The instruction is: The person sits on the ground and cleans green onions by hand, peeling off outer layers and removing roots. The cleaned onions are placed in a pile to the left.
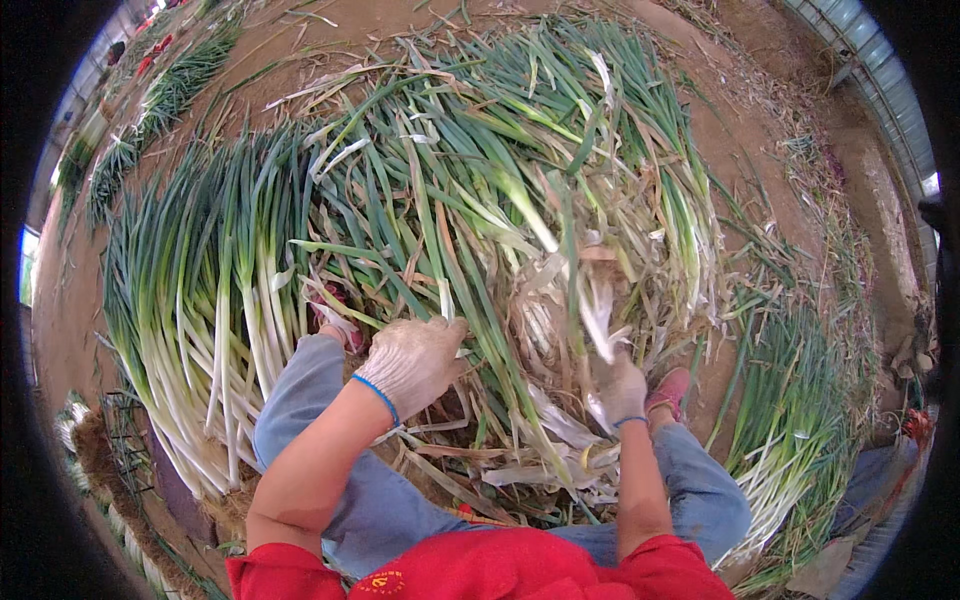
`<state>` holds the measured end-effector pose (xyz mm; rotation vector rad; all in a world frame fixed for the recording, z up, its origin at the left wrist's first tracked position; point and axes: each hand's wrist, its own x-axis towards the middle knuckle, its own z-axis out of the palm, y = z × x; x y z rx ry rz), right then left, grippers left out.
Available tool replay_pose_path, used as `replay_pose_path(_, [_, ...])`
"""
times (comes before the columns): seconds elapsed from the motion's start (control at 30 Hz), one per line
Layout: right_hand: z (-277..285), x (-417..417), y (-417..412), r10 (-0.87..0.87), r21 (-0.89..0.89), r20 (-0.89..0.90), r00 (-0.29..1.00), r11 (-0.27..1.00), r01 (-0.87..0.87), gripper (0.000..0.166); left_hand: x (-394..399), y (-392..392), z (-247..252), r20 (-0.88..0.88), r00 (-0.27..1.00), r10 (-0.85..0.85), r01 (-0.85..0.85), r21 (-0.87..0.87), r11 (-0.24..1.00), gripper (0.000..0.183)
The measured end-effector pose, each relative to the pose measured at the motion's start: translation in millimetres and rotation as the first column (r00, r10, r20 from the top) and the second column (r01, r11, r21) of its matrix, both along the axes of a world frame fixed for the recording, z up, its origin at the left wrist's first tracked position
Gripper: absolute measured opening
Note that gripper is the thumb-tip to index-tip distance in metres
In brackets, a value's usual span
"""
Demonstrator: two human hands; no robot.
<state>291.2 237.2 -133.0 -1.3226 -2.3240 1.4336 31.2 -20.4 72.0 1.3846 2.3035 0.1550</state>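
Observation:
My left hand (416, 360), in a pale knit glove with a blue cuff edge, has its fingers curled at the white stalk of a green onion (445, 298). My right hand (622, 390), gloved alike, is at the lower end of a whitish stalk with peeling skin (598, 319); motion blur hides its fingers. Between the hands lie long green leaves and loose pale husks (562, 427). A large tangled heap of green onions (480, 150) spreads beyond both hands. Left of my left hand, a neater row of green onions (225, 300) shows clean white stalks.
Another pile of green onions (780, 450) lies at the right. Rows of them (161, 105) stretch along the dirt floor at the upper left. A bundle with brown roots (94, 450) is at the lower left. My knees and pink shoes (670, 390) flank the husks.

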Motion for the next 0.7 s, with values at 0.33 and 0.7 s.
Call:
replay_pose_path(0.33, [-16.6,-63.6,-18.9,-0.100,-0.174,-0.285,0.953,0.983,0.051,0.033,1.6,2.9,-2.3,-0.024,0.999,-0.033,0.034,0.036,0.999,0.040])
replay_pose_path(0.7, [157.6,35.5,-174.0,-0.223,-0.096,-0.030,0.974,0.971,0.219,0.025,42.0,27.0,-22.5,0.966,0.156,0.208,-0.517,-0.099,0.850,0.035])
